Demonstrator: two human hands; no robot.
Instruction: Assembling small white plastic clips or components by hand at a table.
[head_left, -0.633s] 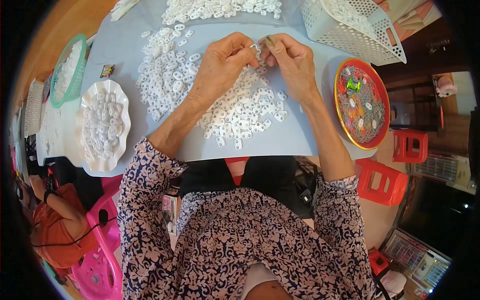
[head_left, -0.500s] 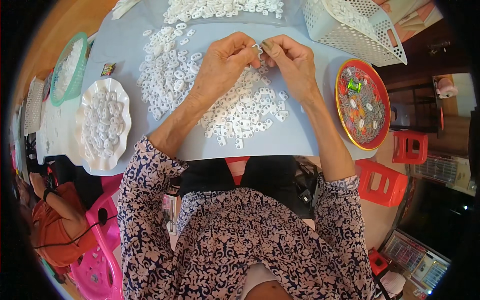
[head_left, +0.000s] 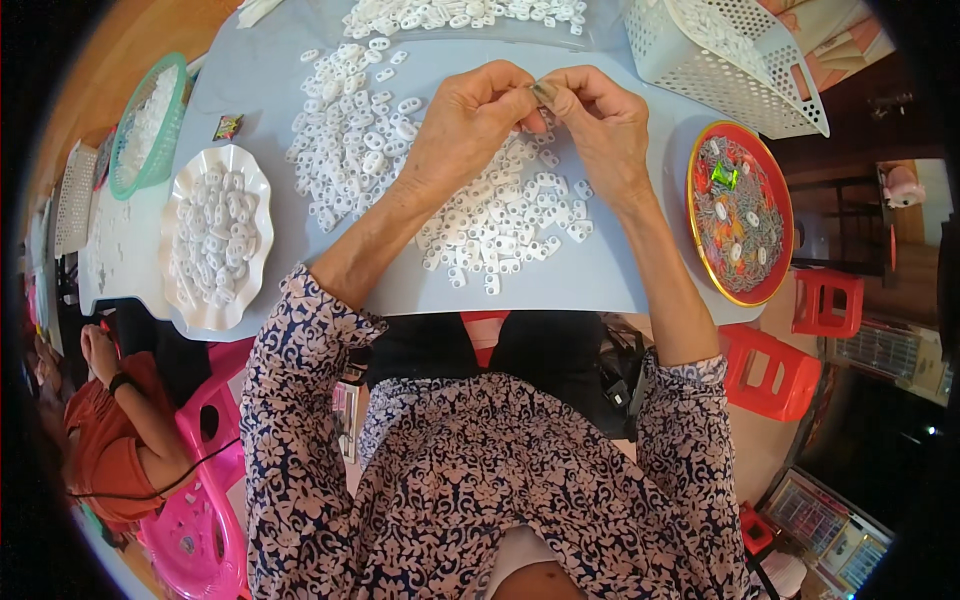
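Observation:
Above the heap of small white two-holed plastic pieces [head_left: 505, 225], my hands meet fingertip to fingertip. My left hand [head_left: 478, 112] is closed in a pinch on a small white plastic piece, now mostly hidden by the fingers. Thumb and forefinger of my right hand [head_left: 605, 125] are pressed together against the same spot; what they grip is too small and covered to make out. To the right, a red oval tray with a gold rim [head_left: 788, 225] holds many small grey metal bits, a few white pieces and a green wrapper [head_left: 725, 177].
A scalloped white dish [head_left: 262, 215] of finished-looking white pieces stands left, beside a small wrapped sweet [head_left: 228, 127]. Farther left is a green basket [head_left: 125, 165]; back right, a white perforated basket [head_left: 665, 60]. Another person's arm [head_left: 145, 420] shows at left. Red stools [head_left: 770, 372] stand right.
The whole view has shifted slightly, moving the table contents right. My fingertips have drawn closer together, covering the white piece that showed between them. The other person's hands have come up.

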